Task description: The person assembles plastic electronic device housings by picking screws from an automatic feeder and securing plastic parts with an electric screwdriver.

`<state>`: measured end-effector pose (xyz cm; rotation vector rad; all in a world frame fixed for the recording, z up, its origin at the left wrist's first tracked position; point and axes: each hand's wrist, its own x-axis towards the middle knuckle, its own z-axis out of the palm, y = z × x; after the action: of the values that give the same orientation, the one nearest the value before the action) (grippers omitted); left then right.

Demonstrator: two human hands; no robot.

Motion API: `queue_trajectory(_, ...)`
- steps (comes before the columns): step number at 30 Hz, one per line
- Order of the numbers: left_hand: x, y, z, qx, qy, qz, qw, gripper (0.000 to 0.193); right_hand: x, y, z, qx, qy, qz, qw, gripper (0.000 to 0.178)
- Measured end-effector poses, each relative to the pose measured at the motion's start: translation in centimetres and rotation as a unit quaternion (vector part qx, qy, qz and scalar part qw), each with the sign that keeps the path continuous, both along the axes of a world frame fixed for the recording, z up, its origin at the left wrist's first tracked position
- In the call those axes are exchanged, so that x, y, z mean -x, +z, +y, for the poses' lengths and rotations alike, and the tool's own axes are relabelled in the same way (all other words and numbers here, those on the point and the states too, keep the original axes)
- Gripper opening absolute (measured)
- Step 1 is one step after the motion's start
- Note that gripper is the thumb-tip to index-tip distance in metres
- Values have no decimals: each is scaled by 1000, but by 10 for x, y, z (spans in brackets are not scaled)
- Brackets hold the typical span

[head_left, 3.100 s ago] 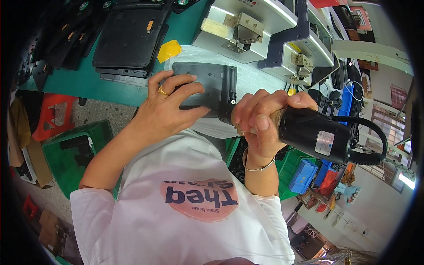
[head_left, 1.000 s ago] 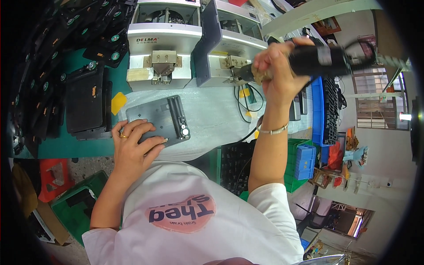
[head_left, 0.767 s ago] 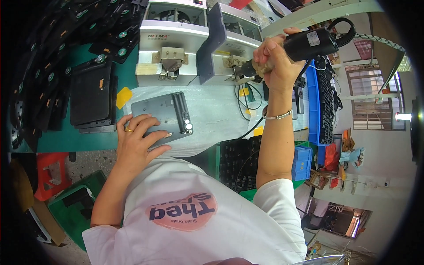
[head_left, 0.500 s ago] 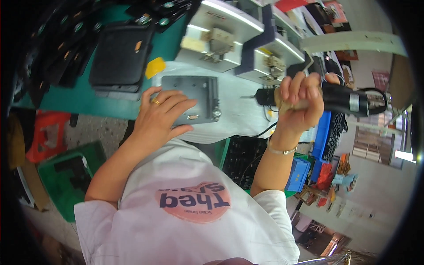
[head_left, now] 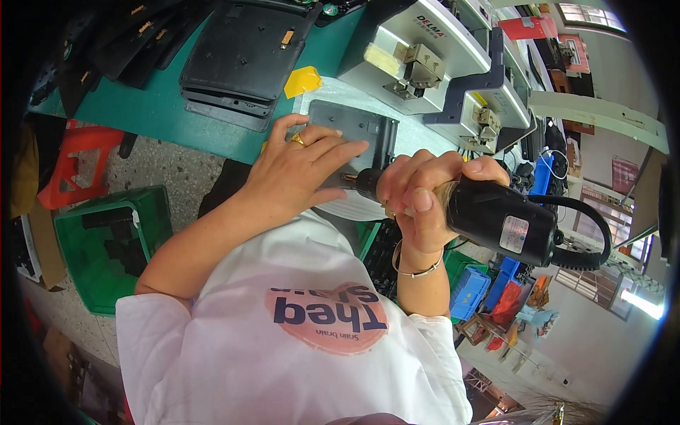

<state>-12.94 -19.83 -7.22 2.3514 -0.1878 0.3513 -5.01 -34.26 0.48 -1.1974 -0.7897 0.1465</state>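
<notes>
Counter: I see a green-topped counter (head_left: 152, 106) with stacked black panels at its far side.
Plate: a flat grey rectangular metal plate (head_left: 358, 131) lies on a pale sheet at the counter's near edge.
Driver: a black corded electric screwdriver (head_left: 496, 219), tip against the plate's near edge.
Left hand (head_left: 301, 166): flat, fingers spread, pressing the plate; grip apart.
Right hand (head_left: 421, 191): grip clamped round the screwdriver, thumb on top.

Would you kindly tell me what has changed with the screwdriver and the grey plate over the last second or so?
The right hand has brought the black electric screwdriver down from up by the white machines, so that its tip now meets the grey plate beside the left hand. Nothing was released. The left hand stays pressed flat on the plate, and the right keeps its grip on the tool.
</notes>
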Motion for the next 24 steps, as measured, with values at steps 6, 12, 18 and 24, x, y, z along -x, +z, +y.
queue_trajectory(6, 1, -1, 0, 9, 1, 1, 1000, 73, 0, -3, 2, -13, 0, 4, 1000, 52)
queue_trajectory(12, 0, -3, -1, 2, 6, 3, 1000, 74, 1, -1, 3, -15, 3, 24, 1000, 53)
queue_trajectory(18, 0, -5, -1, 9, 7, -6, 1000, 74, 2, -2, 3, -13, 1, 34, 999, 54)
queue_trajectory(24, 0, -4, -1, 4, 8, -3, 1000, 75, 8, -4, 11, 30, -38, -40, 998, 68)
